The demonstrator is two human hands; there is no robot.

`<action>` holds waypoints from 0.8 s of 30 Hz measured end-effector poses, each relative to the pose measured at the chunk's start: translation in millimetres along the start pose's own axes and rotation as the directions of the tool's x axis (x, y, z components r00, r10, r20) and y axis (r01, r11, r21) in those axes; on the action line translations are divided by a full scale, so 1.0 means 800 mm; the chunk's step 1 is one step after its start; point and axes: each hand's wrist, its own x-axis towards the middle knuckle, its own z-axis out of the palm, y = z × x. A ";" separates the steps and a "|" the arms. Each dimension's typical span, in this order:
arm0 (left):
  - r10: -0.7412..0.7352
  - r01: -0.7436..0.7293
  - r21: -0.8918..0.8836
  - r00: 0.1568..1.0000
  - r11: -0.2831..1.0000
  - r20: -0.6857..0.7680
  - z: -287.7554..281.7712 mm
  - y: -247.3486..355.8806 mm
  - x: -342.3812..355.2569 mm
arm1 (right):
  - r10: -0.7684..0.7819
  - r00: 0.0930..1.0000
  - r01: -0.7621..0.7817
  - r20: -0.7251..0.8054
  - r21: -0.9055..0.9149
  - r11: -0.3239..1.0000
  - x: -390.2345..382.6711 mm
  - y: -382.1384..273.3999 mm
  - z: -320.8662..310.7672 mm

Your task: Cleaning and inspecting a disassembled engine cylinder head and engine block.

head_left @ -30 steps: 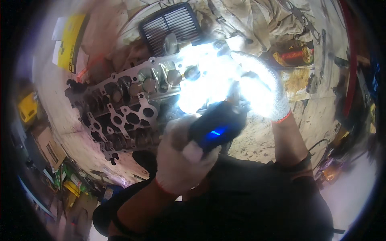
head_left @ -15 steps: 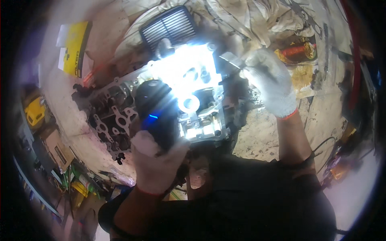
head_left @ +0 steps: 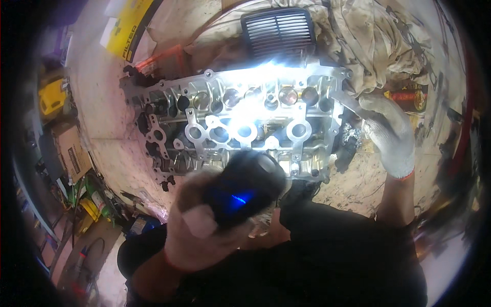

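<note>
A metal engine cylinder head (head_left: 215, 122) lies across the work surface in front of me, its bores and round journals facing up. My left hand (head_left: 197, 227), in a whitish glove, grips a black flashlight (head_left: 250, 179) with a blue light strip. It is held over the near edge of the cylinder head, and its beam glares on the middle. In my gloved right hand (head_left: 391, 135) is a flat metal scraper (head_left: 349, 104). The blade's tip is at the head's right end; whether it touches, I cannot tell.
A black-framed slatted panel (head_left: 279, 36) lies behind the cylinder head, beside crumpled cloth (head_left: 378, 46). A yellow box (head_left: 134, 28) is at the far left. To the left are a cardboard box (head_left: 71, 151), a yellow case (head_left: 52, 96) and a green bottle (head_left: 98, 199).
My view has shifted, so the cylinder head sits more central and fully visible. The flashlight has swung off the head's middle toward its near edge. The scraper remains in my right hand.
</note>
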 end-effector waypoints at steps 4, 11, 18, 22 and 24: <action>0.008 -0.001 -0.172 0.999 0.985 0.040 0.013 -0.017 -0.005 | 0.112 0.988 -0.095 -0.106 0.155 0.983 -0.005 0.008 0.015; 0.078 -0.073 -0.219 0.997 0.973 0.017 -0.008 -0.031 -0.015 | -0.004 0.999 0.003 -0.043 -0.032 0.999 0.004 0.011 0.011; -0.627 0.528 -0.586 0.778 0.615 0.044 -0.067 -0.032 -0.029 | 0.034 0.999 -0.029 0.015 -0.253 0.967 -0.007 -0.041 0.009; -0.420 0.241 -0.514 0.867 0.823 -0.266 -0.092 -0.043 -0.077 | 0.062 0.998 -0.064 -0.014 -0.098 0.993 -0.025 -0.088 -0.010; -0.442 0.261 -0.552 0.869 0.792 -0.223 -0.099 -0.042 -0.090 | 0.119 0.991 -0.125 -0.055 -0.117 0.985 -0.032 -0.141 -0.012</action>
